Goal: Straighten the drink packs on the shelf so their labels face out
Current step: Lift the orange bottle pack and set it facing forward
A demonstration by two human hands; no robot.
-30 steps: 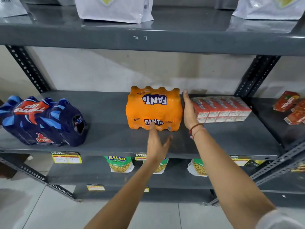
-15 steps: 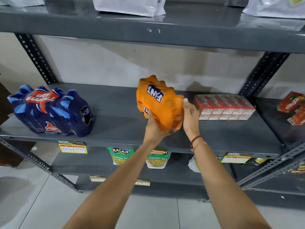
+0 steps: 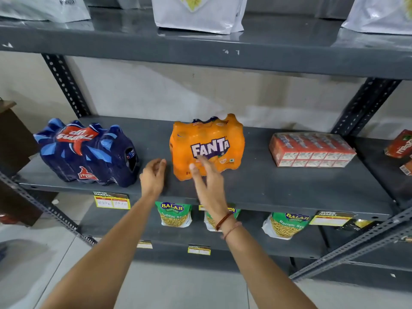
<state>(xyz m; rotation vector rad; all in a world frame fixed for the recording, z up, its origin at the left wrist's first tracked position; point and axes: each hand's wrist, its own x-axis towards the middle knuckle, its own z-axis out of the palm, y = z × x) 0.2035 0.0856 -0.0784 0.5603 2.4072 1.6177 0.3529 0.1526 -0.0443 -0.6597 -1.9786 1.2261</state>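
Note:
An orange Fanta pack [image 3: 207, 146] stands upright on the grey middle shelf [image 3: 278, 186], its label facing me and right way up. A dark blue Thums Up pack [image 3: 87, 152] lies to its left, its top label upside down. A red carton pack [image 3: 312, 149] rests to the right. My left hand [image 3: 153, 177] hovers just left of the Fanta pack, fingers loosely curled, holding nothing. My right hand [image 3: 207, 184] is in front of the Fanta pack's lower face, fingers spread, fingertips near or touching it.
White bags [image 3: 198, 12] sit on the upper shelf. Green snack packets [image 3: 175, 214] hang on the lower shelf behind yellow price tags [image 3: 112, 201]. Red juice cartons [image 3: 400, 144] lie at far right. Slotted steel uprights [image 3: 64, 83] frame the bay.
The Fanta pack was lifted and turned in both hands; now it stands on the shelf with its label upright and facing out. Both hands have let go and drawn back.

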